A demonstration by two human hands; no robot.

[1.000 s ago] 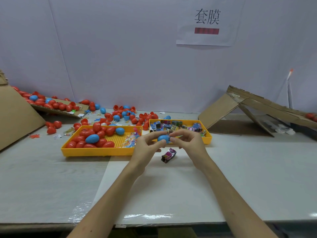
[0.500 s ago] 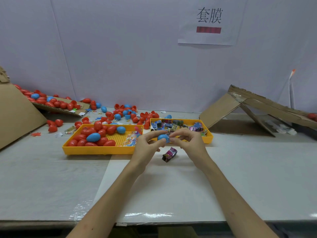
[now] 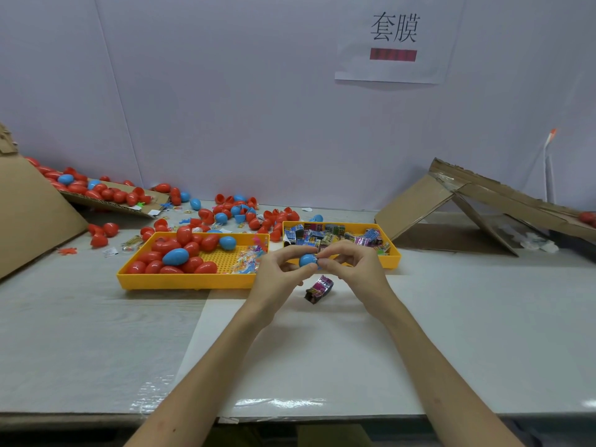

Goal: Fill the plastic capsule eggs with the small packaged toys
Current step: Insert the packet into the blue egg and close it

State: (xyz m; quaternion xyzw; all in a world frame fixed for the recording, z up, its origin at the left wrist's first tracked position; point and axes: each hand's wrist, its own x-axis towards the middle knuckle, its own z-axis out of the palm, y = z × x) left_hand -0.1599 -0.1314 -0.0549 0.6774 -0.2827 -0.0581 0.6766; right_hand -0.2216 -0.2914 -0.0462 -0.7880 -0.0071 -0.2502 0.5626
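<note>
The person's left hand (image 3: 280,274) is curling its thumb and forefinger round a blue capsule egg (image 3: 307,260), holding it just above the table. The right hand (image 3: 358,269) is pinching the same egg's other end with bent fingertips, so both hands are closing on it from either side. Whether the egg's halves are joined or parted cannot be told behind the fingers.

At six o'clock from the egg, just beneath the hands, a single packaged toy (image 3: 319,289) in purple and dark wrapping is lying on the white sheet (image 3: 290,356) that is covering this part of the grey table (image 3: 483,333).

At twelve o'clock from the hands a yellow toy tray (image 3: 394,258) is sitting, holding a heap of small packaged toys (image 3: 325,235). At nine to ten o'clock a larger yellow egg tray (image 3: 183,281) is lying beside it. It is holding red capsule eggs (image 3: 154,256), two blue eggs (image 3: 175,256) and, at its right end, clear little bags (image 3: 248,262) with colourful contents.

Beyond the trays, at eleven o'clock, loose eggs and egg halves (image 3: 225,214), red and blue, are lying scattered near the wall. Farther out at ten o'clock more eggs are resting on a cardboard flap (image 3: 151,206), beside a big leaning cardboard panel (image 3: 32,217). At two o'clock folded cardboard (image 3: 419,204) is standing tent-like. A paper sign (image 3: 393,69) is hanging on the wall at twelve o'clock.
</note>
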